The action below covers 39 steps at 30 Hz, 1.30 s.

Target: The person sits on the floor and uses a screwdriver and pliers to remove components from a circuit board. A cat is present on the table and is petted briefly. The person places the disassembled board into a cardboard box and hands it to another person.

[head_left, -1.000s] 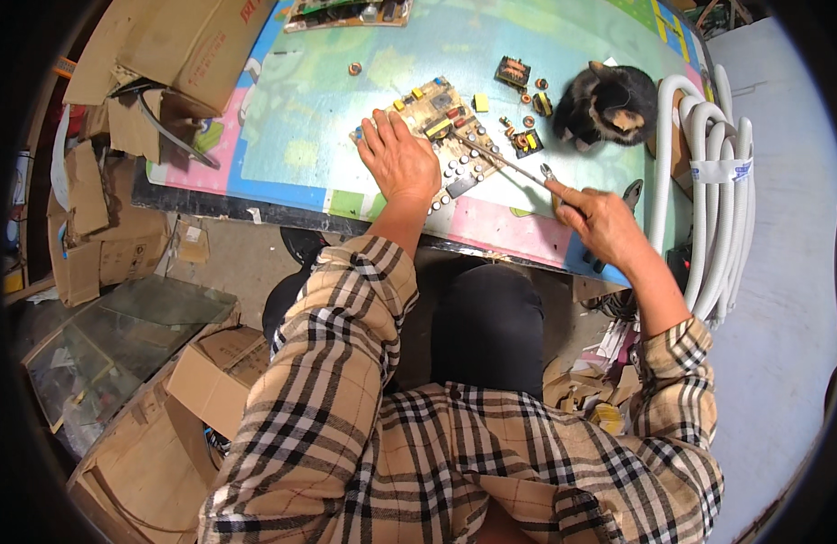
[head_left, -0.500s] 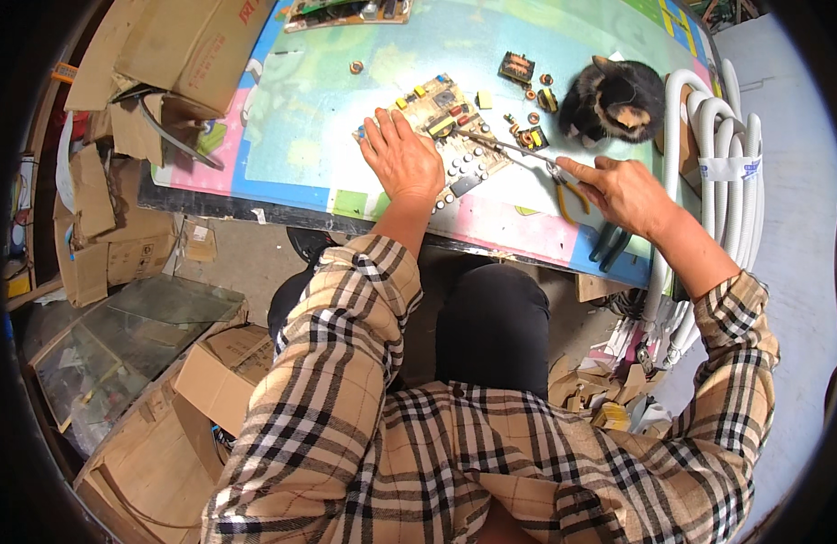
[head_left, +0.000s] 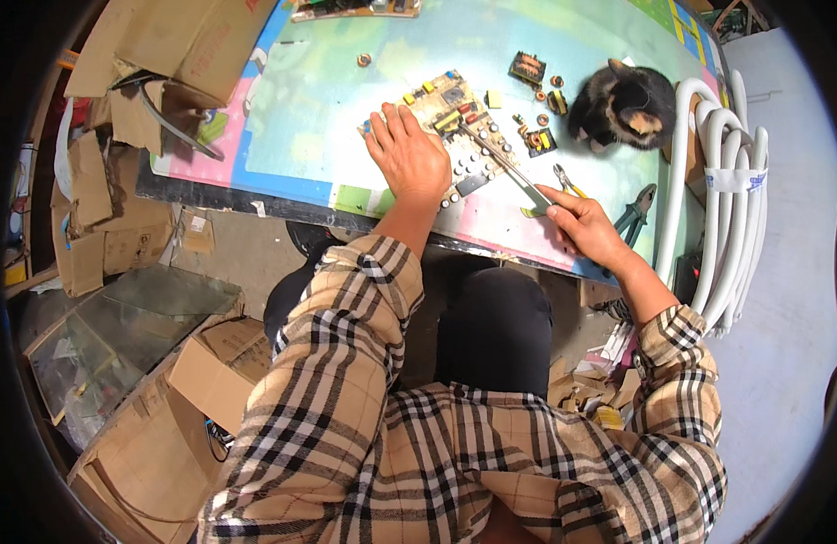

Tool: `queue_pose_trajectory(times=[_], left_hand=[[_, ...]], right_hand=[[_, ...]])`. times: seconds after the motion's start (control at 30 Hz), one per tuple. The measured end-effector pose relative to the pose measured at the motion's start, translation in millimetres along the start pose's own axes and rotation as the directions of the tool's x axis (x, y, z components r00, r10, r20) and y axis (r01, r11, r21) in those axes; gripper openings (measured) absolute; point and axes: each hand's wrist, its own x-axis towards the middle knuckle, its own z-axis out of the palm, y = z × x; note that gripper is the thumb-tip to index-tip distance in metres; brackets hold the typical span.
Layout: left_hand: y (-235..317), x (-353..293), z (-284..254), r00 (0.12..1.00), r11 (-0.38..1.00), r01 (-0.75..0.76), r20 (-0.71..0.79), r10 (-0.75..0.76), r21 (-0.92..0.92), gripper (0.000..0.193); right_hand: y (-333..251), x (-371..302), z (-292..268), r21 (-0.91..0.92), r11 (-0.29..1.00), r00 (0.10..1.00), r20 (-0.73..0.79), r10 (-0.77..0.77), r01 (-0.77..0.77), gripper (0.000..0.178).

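beneath the left hand (head_left: 409, 163), laid open and flat, holds a circuit board (head_left: 441, 107). from the right hand (head_left: 583, 227), curled around one end, angles a long thin tool (head_left: 516, 175) onto the board.

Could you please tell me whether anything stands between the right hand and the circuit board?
Nothing visible blocks the way: the long tool held in the right hand extends across to the circuit board. The yellow-handled pliers lie to the tool's right, and the cat is farther right, both off that line.
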Motion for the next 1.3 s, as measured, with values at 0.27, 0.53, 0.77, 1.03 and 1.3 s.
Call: queue_pose_trajectory(times=[0.27, 0.53, 0.77, 1.03, 1.3], left_hand=[[-1, -1, 2, 1.000, 1.000, 0.004, -0.007, -0.004, -0.009, 0.055], [-4, -2, 5, 0.999, 0.999, -0.008, -0.037, 0.006, -0.047, 0.054], [-5, -2, 9, 1.000, 0.999, 0.004, -0.023, -0.005, -0.036, 0.060], [-11, 3, 2, 1.000, 0.999, 0.001, -0.006, -0.001, -0.053, 0.056], [-15, 9, 4, 0.999, 1.000, 0.021, -0.044, -0.021, 0.004, 0.050]], right_hand=[[4, -1, 11, -0.563, 0.780, 0.910, -0.112, -0.399, 0.273, 0.042], [-9, -1, -2, 0.281, 0.954, 0.990, 0.121, 0.077, -0.108, 0.043], [-5, -4, 18, -0.675, 0.701, 0.907, -0.113, -0.406, 0.230, 0.045], [-17, -15, 32, -0.872, 0.473, 0.852, -0.149, -0.502, 0.126, 0.045], [-32, -1, 6, 0.289, 0.948, 0.987, 0.124, 0.101, -0.134, 0.041]])
